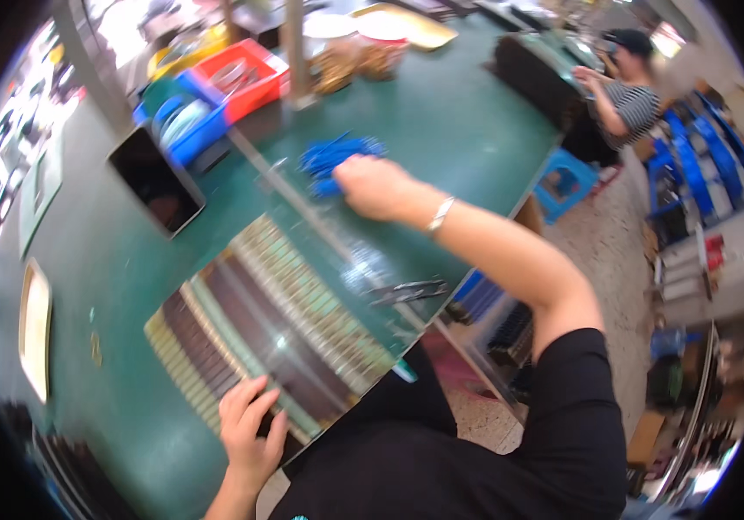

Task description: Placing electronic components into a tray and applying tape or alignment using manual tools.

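Observation:
My right hand reaches across the green table and rests on a small heap of blue parts, fingers curled down into it; whether it holds any I cannot tell. A bracelet is on that wrist. My left hand lies flat, fingers spread, on the near corner of a long tray packed with rows of brown and pale small pieces under a glossy sheet. A pair of dark tweezers lies on the table to the right of the tray.
A black open box stands left of the tray. Blue and red bins and jars crowd the far edge. A yellowish tray lies far left. Another person sits at the far right beside a blue stool.

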Tool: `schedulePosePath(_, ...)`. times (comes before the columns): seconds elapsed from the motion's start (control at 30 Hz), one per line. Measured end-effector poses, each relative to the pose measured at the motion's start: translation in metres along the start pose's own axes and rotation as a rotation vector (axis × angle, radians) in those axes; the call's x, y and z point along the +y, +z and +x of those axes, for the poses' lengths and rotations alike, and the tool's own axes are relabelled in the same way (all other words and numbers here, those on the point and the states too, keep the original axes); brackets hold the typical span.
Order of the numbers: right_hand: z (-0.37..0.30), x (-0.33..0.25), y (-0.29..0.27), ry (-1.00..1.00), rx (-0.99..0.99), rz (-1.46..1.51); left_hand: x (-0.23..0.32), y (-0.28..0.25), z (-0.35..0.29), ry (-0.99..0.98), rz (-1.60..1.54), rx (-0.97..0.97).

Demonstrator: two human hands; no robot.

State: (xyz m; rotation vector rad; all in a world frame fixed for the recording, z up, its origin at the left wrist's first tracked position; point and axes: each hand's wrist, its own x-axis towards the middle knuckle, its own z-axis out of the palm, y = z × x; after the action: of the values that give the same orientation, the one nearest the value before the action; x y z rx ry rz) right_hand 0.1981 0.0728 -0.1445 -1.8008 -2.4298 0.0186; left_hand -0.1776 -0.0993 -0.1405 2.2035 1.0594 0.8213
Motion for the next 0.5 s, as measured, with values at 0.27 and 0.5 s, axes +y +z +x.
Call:
schedulePosePath(0.27,-0.004,-0.027,0.013,0.039,0.539,0.514,-0.008,-0.02,-0.018,-0.259,-0.116,-0.204)
schedulePosePath(0.5,-0.048,-0.034,0.017,0.33,0.513,1.209,0.001,-0.022,0.009,0.1,0.039,-0.058)
